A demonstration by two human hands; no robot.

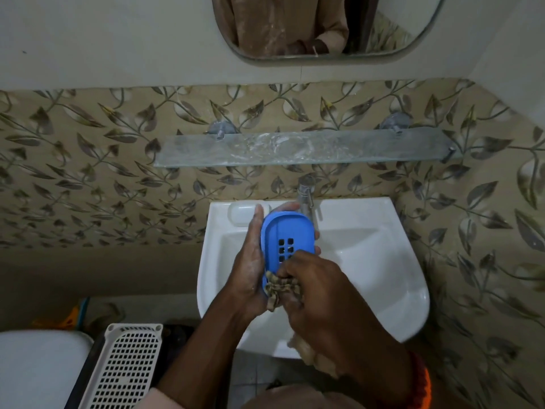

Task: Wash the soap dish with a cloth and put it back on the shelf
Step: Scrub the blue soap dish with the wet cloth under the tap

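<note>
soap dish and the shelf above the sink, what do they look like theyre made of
Soap dish: probably moulded plastic, evenly blue, slightly glossy, with neat square drain holes. Shelf: apparently glass, translucent and smeared, wall pattern faintly showing through, on metal-looking pegs.

Leaf-patterned wall tiles point(88, 172), mirror point(324, 25), white sink point(383, 261), perforated basket point(126, 364)

The right hand point(312, 278) covers the near end of the blue soap dish point(283, 234) and most of the cloth point(278, 290). At twelve o'clock the mirror point(324, 28) is cut off. At seven o'clock the white basket point(124, 367) is cut off too.
</note>
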